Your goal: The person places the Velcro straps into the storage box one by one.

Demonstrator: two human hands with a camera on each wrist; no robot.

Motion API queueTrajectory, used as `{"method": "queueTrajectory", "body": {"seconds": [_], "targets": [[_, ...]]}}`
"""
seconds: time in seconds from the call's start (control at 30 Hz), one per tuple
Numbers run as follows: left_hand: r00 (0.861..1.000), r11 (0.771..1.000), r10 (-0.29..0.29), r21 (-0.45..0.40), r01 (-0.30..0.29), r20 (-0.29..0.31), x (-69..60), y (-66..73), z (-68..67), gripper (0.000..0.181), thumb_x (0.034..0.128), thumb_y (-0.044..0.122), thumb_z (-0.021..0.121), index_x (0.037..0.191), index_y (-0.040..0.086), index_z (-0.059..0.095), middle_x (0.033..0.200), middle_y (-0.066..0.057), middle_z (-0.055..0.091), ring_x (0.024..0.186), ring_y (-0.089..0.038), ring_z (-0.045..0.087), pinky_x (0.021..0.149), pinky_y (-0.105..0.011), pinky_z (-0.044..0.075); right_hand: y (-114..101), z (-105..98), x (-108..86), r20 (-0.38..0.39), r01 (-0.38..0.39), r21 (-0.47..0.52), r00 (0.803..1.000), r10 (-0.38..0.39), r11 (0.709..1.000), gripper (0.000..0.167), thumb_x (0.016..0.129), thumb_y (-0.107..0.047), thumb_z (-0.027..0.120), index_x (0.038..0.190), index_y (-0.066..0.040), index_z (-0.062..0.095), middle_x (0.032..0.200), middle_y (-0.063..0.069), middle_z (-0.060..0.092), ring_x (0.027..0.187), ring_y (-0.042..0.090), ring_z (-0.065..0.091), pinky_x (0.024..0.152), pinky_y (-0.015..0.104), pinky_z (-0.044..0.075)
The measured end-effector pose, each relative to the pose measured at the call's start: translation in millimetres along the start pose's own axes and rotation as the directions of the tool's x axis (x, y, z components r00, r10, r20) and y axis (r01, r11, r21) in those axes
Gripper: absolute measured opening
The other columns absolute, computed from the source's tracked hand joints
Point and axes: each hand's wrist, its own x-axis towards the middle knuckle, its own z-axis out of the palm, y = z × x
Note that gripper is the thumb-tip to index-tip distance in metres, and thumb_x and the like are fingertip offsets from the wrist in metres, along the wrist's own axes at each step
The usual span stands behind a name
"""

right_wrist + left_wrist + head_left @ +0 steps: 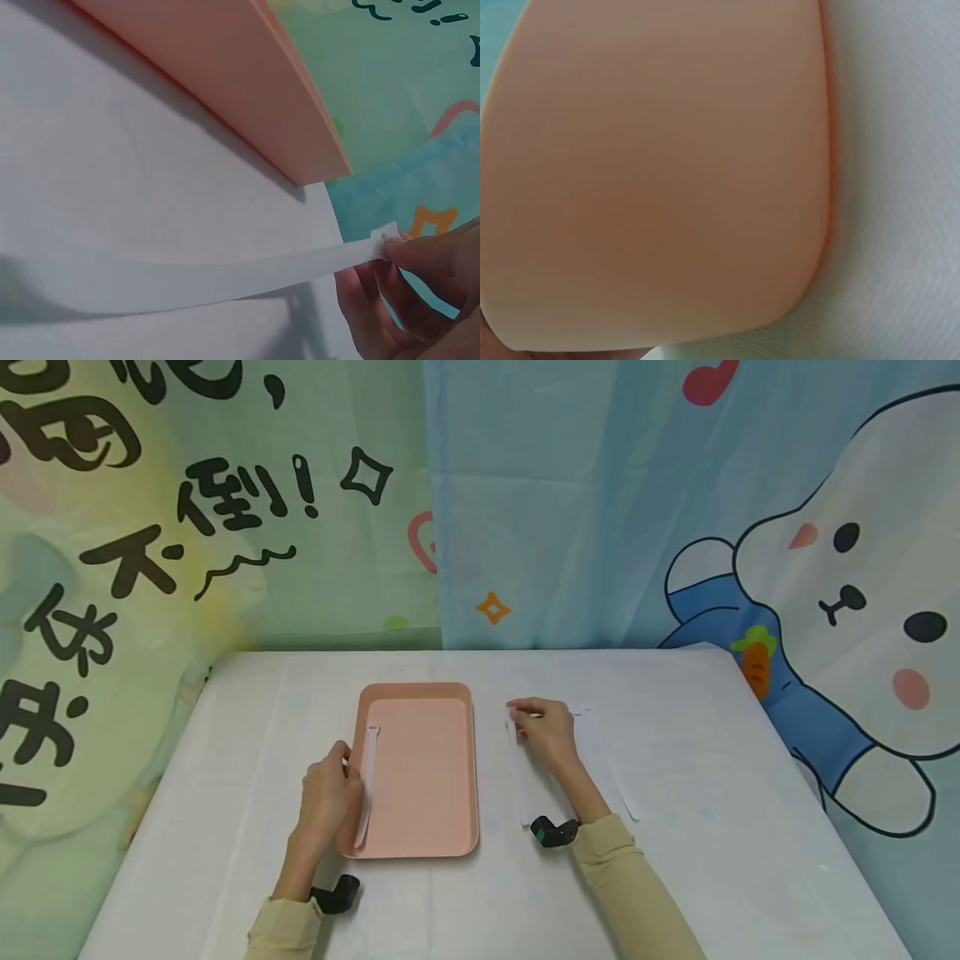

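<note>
A pink tray (pixel 427 768) lies left of the middle of the white table; its smooth side fills most of the left wrist view (pixel 660 165). Along its left side, inside the rim, is a narrow white strip (pixel 369 785) with a wider top end. My left hand (pixel 330 797) grips the tray's left rim beside that strip; a bit of its fingers (pixel 490 341) shows at the corner of the left wrist view. Right of the tray, my right hand (pixel 546 731) pinches the far end of another white strip (pixel 225 289) between thumb and fingers (pixel 409 255).
More thin white material (pixel 611 764) lies on the table (pixel 712 793) just right of my right forearm. A printed curtain (pixel 540 510) with letters and a cartoon animal hangs behind the table's back edge. Black wrist cameras sit at both cuffs.
</note>
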Motion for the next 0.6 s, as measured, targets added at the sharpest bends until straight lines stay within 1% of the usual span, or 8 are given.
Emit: {"method": "queueTrajectory", "body": {"seconds": [0.1, 0.2, 0.33, 0.47, 0.6], "targets": [[1.0, 1.0, 0.0, -0.001, 0.0, 0.001, -0.1, 0.2, -0.3, 0.011, 0.092, -0.002, 0.05, 0.1, -0.003, 0.057, 0.062, -0.007, 0.052, 0.05, -0.017, 0.045, 0.045, -0.029, 0.033, -4.5, -1.0, -0.2, 0.019, -0.002, 0.038, 1.0, 0.001, 0.999, 0.021, 0.098, -0.009, 0.068, 0.115, -0.001, 0.076, 0.107, 0.02, 0.074, 0.086, 0.029, 0.073, 0.066, 0.025, 0.059], [1.0, 1.0, -0.001, 0.002, 0.001, 0.002, -0.1, 0.4, 0.1, 0.011, 0.0922, -0.002, 0.05, 0.101, -0.003, 0.057, 0.062, -0.008, 0.053, 0.05, -0.017, 0.045, 0.045, -0.028, 0.033, -7.1, -1.4, -0.1, 0.029, -0.002, 0.056, 1.0, 0.001, 0.998, 0.022, 0.098, -0.009, 0.068, 0.116, 0.001, 0.075, 0.107, 0.021, 0.074, 0.083, 0.025, 0.072, 0.065, 0.025, 0.059], [1.0, 1.0, -0.004, 0.003, 0.004, 0.001, -0.2, 0.7, 0.4, 0.011, 0.0922, -0.002, 0.05, 0.101, -0.003, 0.057, 0.063, -0.009, 0.054, 0.051, -0.017, 0.046, 0.044, -0.028, 0.033, -10.6, -1.2, -0.4, 0.025, -0.012, 0.048, 1.0, 0.01, 0.999, 0.021, 0.098, -0.01, 0.069, 0.115, -0.001, 0.076, 0.107, 0.019, 0.074, 0.079, 0.019, 0.069, 0.065, 0.026, 0.059], [1.0, 1.0, -0.005, -0.001, 0.005, 0.002, -0.4, 0.8, -0.1, 0.011, 0.0924, -0.002, 0.05, 0.101, -0.003, 0.057, 0.063, -0.008, 0.054, 0.051, -0.017, 0.046, 0.045, -0.028, 0.034, -16.4, -1.6, -1.9, 0.025, -0.022, 0.065, 0.999, 0.02, 0.998, 0.022, 0.098, -0.012, 0.069, 0.116, -0.002, 0.076, 0.109, 0.019, 0.073, 0.08, 0.019, 0.068, 0.067, 0.027, 0.06], [1.0, 1.0, -0.004, -0.006, 0.004, 0.006, -0.5, 0.7, -0.7, 0.011, 0.0927, -0.002, 0.05, 0.101, -0.003, 0.057, 0.062, -0.007, 0.052, 0.05, -0.017, 0.045, 0.044, -0.028, 0.033, -23.0, -0.9, -4.1, 0.046, -0.033, 0.09, 0.999, 0.029, 0.995, 0.023, 0.098, -0.013, 0.068, 0.118, -0.002, 0.075, 0.113, 0.019, 0.072, 0.081, 0.019, 0.068, 0.068, 0.027, 0.06]]}}
